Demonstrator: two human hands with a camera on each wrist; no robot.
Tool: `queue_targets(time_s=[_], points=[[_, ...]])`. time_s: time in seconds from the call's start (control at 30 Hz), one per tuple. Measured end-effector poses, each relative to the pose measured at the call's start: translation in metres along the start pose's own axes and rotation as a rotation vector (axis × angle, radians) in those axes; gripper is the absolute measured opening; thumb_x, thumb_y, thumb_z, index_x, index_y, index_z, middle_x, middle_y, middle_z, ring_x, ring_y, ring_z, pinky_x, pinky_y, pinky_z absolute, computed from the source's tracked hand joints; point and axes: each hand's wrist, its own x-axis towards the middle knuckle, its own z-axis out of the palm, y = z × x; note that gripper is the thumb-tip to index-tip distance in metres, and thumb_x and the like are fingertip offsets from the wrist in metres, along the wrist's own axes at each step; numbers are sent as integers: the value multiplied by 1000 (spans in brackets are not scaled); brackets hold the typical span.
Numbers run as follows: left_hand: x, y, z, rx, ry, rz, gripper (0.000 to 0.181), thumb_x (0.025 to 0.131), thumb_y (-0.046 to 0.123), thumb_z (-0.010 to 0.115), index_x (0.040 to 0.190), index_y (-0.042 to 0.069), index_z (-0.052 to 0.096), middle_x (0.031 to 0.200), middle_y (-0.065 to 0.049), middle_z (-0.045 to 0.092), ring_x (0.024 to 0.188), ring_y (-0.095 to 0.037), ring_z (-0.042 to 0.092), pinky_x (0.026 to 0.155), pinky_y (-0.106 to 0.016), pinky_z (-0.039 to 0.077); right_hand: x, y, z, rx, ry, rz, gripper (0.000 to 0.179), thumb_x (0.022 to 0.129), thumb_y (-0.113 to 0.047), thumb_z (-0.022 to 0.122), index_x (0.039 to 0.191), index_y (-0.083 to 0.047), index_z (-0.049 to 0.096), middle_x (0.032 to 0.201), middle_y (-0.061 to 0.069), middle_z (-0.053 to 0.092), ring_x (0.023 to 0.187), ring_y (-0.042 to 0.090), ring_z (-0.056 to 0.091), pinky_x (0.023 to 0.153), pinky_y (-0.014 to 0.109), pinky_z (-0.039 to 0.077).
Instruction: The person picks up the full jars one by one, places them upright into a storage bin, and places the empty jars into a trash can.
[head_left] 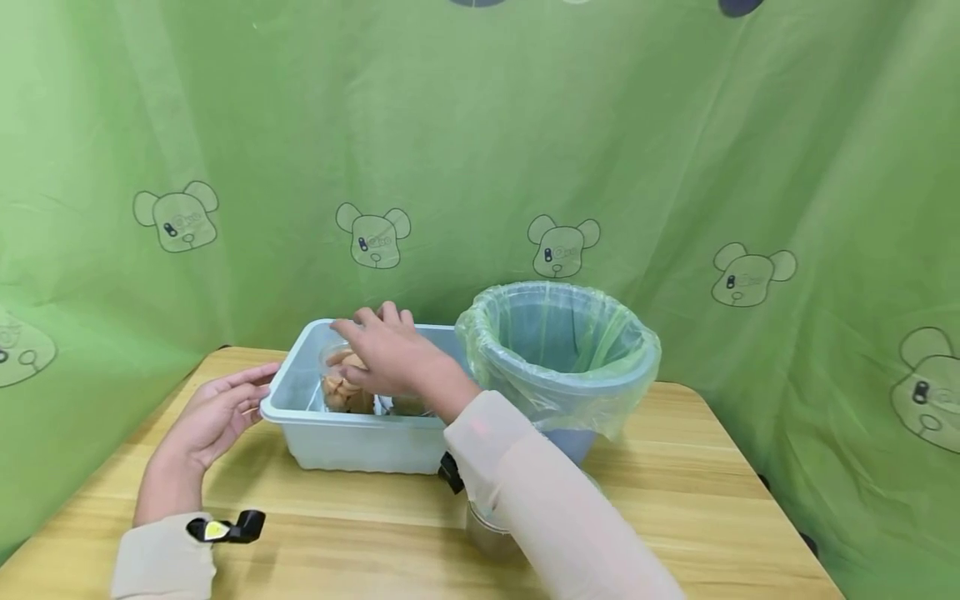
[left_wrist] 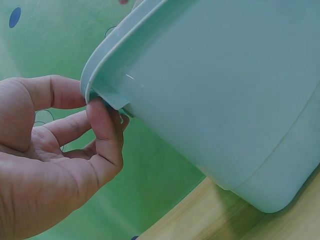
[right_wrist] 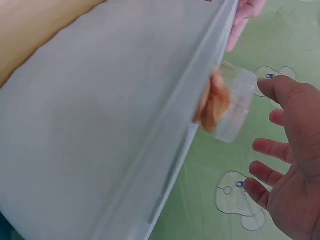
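Observation:
A pale blue rectangular plastic basin [head_left: 360, 446] stands on the table. My left hand [head_left: 213, 417] pinches the basin's left rim between thumb and forefinger, as the left wrist view shows. Over the basin's interior, my right hand [head_left: 393, 354] hovers with spread fingers and holds nothing. Just beyond its fingertips a clear plastic container [right_wrist: 237, 107] pokes above the basin's rim. Tan, crumpled-looking pieces [head_left: 345, 392] fill or lie against that container; their kind cannot be told. Other things in the basin are partly hidden by my right hand and the front wall.
To the basin's right stands a round bin [head_left: 570, 375] lined with a thin green plastic bag [head_left: 487, 350]. A clear jar [head_left: 487, 533] sits on the wooden table [head_left: 360, 542], partly covered by my right sleeve. A green printed curtain [head_left: 465, 150] hangs behind.

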Motion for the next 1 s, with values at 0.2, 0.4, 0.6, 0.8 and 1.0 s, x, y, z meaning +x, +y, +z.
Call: queue_targets(time_s=[0.2, 0.4, 0.6, 0.8, 1.0], points=[[0, 0, 0, 3, -6, 3, 34, 103, -3, 53, 126, 13, 71, 123, 6, 70, 102, -11, 67, 84, -25, 55, -13, 4, -15, -14, 8, 0, 67, 103, -45, 56, 161, -25, 29, 154, 5, 42, 132, 32, 37, 104, 46, 35], [0, -1, 0, 12, 5, -9, 34, 103, -3, 53, 127, 12, 71, 124, 7, 70, 103, -11, 67, 84, -26, 55, -27, 7, -30, -55, 16, -2, 66, 104, -44, 54, 161, -24, 28, 156, 8, 39, 131, 33, 38, 105, 46, 36], [-1, -2, -2, 11, -4, 6, 34, 103, -3, 53, 126, 12, 71, 123, 6, 70, 101, -10, 68, 84, -25, 56, -43, 13, -44, -37, 55, 0, 66, 104, -42, 56, 161, -23, 29, 156, 9, 40, 131, 34, 40, 105, 48, 37], [0, -1, -1, 12, -9, 9, 34, 103, -4, 51, 126, 11, 71, 124, 6, 70, 101, -11, 68, 84, -25, 56, -61, 21, -55, -23, 74, 22, 67, 103, -44, 56, 161, -24, 30, 156, 7, 40, 133, 33, 39, 107, 48, 36], [1, -1, 0, 16, -8, 5, 34, 103, -4, 52, 125, 13, 72, 124, 6, 70, 101, -11, 68, 83, -25, 56, -82, 28, -64, -12, 106, 24, 67, 103, -43, 59, 160, -23, 32, 155, 8, 41, 134, 33, 39, 108, 50, 35]])
